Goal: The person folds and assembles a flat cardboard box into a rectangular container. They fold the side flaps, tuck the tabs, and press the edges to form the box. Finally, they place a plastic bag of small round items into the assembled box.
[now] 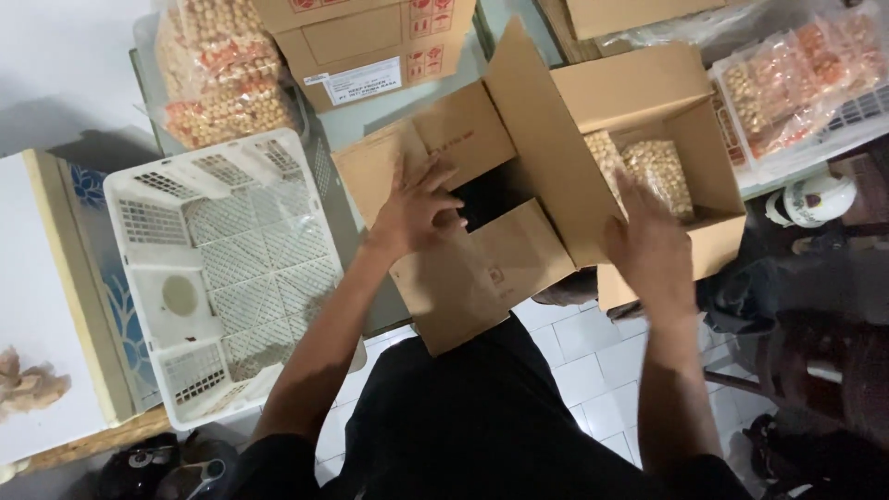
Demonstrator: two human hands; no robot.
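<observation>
head view: open hands [532, 231] on cardboard box [639, 102]

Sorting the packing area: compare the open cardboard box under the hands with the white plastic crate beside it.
The cardboard box is brown with solid walls and raised flaps; the white crate is perforated lattice with no flaps. The box holds bags of round snacks; the crate looks empty. The left hand presses a box flap; neither hand touches the crate. Both are open-topped and rectangular.

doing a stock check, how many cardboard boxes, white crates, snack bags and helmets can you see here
cardboard boxes: 3, the open box, a sealed box, one at the top edge
white crates: 2
snack bag piles: 3
white helmet: 1
total: 9
</observation>
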